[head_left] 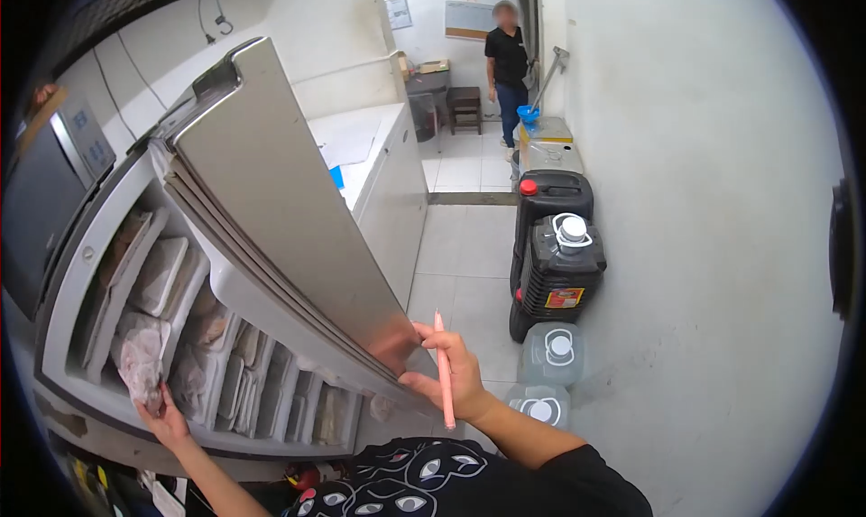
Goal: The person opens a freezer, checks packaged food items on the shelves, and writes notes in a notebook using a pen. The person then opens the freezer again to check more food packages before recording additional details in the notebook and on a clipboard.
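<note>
Left of the open freezer door (280, 183), the left hand (164, 420) touched the lower end of a filled plastic bag (142, 356) at the shelves' front; whether its fingers were closed on it, I could not tell. At the door's edge, the right hand (454, 373) gripped a pink pen (445, 383), thumb and fingertips against the door. A black jug (561, 273) stood right of the door.

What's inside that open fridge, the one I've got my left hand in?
Bagged packs and white trays on shelves; your left hand touches one pale bag. The door covers part of the interior, and whatever sits behind the front packs is hidden.
</note>
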Motion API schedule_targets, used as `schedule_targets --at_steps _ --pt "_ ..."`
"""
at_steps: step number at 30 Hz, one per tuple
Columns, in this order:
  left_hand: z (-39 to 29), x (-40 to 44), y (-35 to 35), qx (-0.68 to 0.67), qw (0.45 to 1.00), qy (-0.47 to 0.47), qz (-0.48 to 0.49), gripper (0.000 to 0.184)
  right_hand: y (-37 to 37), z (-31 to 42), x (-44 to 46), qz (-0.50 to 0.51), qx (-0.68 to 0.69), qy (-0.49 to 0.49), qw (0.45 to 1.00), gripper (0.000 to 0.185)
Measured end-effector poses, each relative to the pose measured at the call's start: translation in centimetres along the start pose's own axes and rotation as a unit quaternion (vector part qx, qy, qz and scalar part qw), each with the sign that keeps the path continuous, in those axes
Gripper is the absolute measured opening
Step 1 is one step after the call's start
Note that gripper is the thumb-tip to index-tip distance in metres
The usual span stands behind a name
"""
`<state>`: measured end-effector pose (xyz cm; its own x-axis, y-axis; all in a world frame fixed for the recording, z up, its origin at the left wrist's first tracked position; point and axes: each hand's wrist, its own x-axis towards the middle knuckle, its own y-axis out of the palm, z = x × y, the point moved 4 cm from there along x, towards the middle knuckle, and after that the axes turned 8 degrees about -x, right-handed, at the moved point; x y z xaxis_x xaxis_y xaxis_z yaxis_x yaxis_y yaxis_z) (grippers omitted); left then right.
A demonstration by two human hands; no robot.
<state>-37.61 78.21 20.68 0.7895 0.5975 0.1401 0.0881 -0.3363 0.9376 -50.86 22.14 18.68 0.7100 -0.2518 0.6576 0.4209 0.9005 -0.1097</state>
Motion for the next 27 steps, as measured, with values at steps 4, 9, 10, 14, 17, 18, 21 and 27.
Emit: schedule_targets --at_steps 4,9,10,14,17,18,21,27 --pt "0.8 -1.6 0.1 0.018 1.000 0.013 -0.007 0.056 0.8 -0.2 -0.2 0.010 0.050 0.016 0.999 0.053" --pt "1.3 -2.3 -2.5 0.072 0.990 -0.043 0.117 0.048 1.4 -2.3 -0.7 0.034 0.101 0.014 0.994 0.058" --pt "2.4 -3.8 -0.7 0.072 0.985 -0.051 0.147 0.052 1.3 -0.5 0.3 0.033 0.131 0.015 0.991 0.061" --pt "4.9 -5.4 1.5 0.062 0.988 -0.055 0.134 0.054 0.5 -1.9 -0.2 0.000 0.054 0.073 0.996 0.071" --pt "5.4 -6.5 2.5 0.029 0.995 -0.077 0.063 0.056 0.5 -1.1 0.1 -0.019 0.045 0.066 0.997 0.072" --pt "5.3 -6.8 2.7 0.013 0.995 -0.076 0.063 0.056 0.5 -0.9 0.3 -0.019 0.064 0.045 0.997 0.069" --pt "4.8 -7.1 2.8 -0.038 0.994 -0.080 0.060 0.052 -0.3 -1.8 0.0 0.005 0.042 0.063 0.997 0.065" --pt "3.0 -4.8 -1.5 0.114 0.980 0.084 0.137 0.042 -0.7 -2.3 0.8 -0.009 0.031 0.028 0.999 0.047"
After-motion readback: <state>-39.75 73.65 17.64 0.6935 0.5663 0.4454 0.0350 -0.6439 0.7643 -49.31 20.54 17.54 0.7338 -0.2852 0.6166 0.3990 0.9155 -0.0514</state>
